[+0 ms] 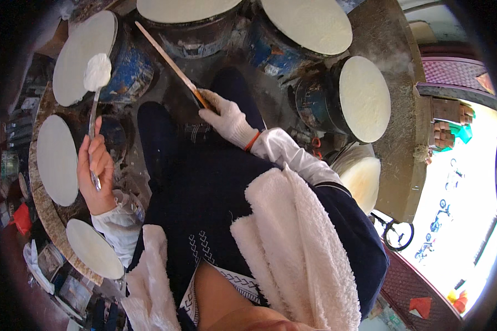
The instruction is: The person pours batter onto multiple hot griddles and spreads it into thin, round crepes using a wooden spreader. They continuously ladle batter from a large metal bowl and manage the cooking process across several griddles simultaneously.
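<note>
My bare left hand (96, 165) is closed round the metal handle of a spoon (93, 113). A lump of white batter or dough (98, 71) covers the spoon's head, which is over a round pale sheet (74, 63) on a blue drum-like stove (130, 74). Whether the lump touches that sheet I cannot tell. My right hand (229, 118), in a white glove, grips a long thin wooden stick (168, 59). The stick slants up and left, its tip near the far middle stove (196, 41).
More stoves with pale round tops ring me, such as the right one (364, 99) and the left one (58, 160). A pale sheet with a raised, folded edge (361, 176) lies by my right elbow. A curved counter (397, 160) runs outside the ring.
</note>
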Demonstrator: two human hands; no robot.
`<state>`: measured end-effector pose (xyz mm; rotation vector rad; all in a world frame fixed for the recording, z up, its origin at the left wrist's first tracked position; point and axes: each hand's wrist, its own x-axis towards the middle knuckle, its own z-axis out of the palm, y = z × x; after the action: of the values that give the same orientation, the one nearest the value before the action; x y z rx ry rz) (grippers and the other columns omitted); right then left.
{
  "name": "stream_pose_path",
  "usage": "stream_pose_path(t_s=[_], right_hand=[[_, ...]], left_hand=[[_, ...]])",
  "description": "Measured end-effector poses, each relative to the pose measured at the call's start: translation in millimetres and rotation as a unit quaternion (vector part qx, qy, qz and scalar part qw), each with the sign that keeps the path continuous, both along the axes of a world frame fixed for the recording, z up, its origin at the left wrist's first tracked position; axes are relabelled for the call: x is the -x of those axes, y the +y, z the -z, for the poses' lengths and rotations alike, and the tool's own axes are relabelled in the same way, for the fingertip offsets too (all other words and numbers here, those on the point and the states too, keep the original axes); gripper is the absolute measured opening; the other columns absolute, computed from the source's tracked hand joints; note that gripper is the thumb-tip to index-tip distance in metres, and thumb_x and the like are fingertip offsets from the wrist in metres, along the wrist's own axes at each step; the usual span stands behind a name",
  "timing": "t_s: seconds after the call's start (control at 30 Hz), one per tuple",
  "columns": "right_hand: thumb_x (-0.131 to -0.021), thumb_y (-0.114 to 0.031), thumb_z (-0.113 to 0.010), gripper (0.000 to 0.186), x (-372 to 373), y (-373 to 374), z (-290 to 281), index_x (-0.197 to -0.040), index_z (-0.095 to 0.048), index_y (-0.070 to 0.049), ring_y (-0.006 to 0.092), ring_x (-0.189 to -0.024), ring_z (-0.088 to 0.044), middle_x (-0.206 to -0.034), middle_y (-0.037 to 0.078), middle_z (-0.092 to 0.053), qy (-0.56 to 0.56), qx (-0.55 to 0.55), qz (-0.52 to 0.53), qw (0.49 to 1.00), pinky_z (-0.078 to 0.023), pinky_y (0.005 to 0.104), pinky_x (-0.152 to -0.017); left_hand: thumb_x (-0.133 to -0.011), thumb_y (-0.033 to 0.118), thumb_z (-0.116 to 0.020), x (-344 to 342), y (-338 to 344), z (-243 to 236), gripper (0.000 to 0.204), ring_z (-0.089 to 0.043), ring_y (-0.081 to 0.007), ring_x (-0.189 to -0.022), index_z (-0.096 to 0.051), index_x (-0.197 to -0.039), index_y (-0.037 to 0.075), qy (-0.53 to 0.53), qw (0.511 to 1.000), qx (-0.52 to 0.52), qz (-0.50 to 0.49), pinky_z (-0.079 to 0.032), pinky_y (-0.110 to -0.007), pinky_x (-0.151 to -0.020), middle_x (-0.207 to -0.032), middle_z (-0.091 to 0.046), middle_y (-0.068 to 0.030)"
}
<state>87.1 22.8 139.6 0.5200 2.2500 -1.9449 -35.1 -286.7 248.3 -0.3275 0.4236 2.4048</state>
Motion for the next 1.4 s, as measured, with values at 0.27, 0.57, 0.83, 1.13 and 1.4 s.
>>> stream_pose_path(t_s=[0.27, 0.57, 0.83, 1.13, 1.4], right_hand=[[-0.095, -0.022, -0.062, 0.062, 6.8, -9.3, 32.2, -0.149, -0.040, 0.000, 0.0252, -0.130, -0.054, -0.141, 0.020, -0.055, 0.023, 0.043, 0.018, 0.999, -0.040, 0.0324, -0.111], [-0.098, -0.017, -0.058, 0.050, 17.7, -9.2, 10.4, -0.144, -0.047, 0.000, 0.0136, -0.083, -0.064, -0.106, 0.010, -0.067, 0.072, 0.052, 0.003, 0.996, -0.052, 0.0270, -0.074], [-0.102, -0.025, -0.052, 0.035, 29.7, 2.1, -111.3, -0.127, -0.057, -0.001, 0.0105, -0.053, -0.056, -0.078, 0.006, -0.061, -0.063, 0.398, -0.088, 0.911, -0.046, 0.0240, -0.044], [-0.093, -0.042, -0.067, 0.043, 42.8, -3.6, -90.9, -0.096, -0.072, 0.001, 0.0179, -0.056, -0.065, -0.078, 0.011, -0.070, -0.051, 0.227, -0.193, 0.953, -0.054, 0.0300, -0.050], [-0.100, -0.038, -0.054, 0.036, -13.2, 85.6, -7.3, -0.097, -0.073, -0.008, 0.0124, -0.066, -0.057, -0.075, 0.002, -0.062, -0.175, 0.311, 0.119, 0.927, -0.048, 0.0299, -0.057]], left_hand=[[-0.110, 0.012, -0.031, 3.4, 0.7, 3.6, 0.049, -0.037, -0.0120, -0.049, -0.016, -0.153, -0.006, -0.002, 1.000, 0.024, -0.007, -0.035, -0.028, -0.046, -0.081, -0.044, -0.0089], [-0.109, 0.013, -0.035, -4.7, 3.8, -4.5, 0.047, -0.040, -0.0100, -0.049, -0.023, -0.151, -0.005, 0.027, 0.994, 0.104, 0.007, -0.038, -0.025, -0.043, -0.082, -0.046, -0.0052], [-0.107, 0.037, -0.045, -13.7, 60.1, -18.8, 0.047, -0.043, -0.0026, -0.052, -0.050, -0.131, -0.003, 0.099, 0.961, 0.246, 0.082, -0.036, -0.017, -0.044, -0.093, -0.066, -0.0104], [-0.105, 0.024, -0.052, -30.4, 118.8, -4.4, 0.047, -0.039, 0.0003, -0.053, -0.046, -0.141, -0.005, 0.099, 0.936, 0.319, 0.115, -0.036, -0.015, -0.049, -0.117, -0.066, -0.0170], [-0.101, 0.009, -0.051, -16.6, 140.3, -1.9, 0.039, -0.041, 0.0000, -0.056, -0.050, -0.137, -0.006, 0.158, 0.932, 0.287, 0.156, -0.035, -0.013, -0.047, -0.122, -0.065, -0.0136]])
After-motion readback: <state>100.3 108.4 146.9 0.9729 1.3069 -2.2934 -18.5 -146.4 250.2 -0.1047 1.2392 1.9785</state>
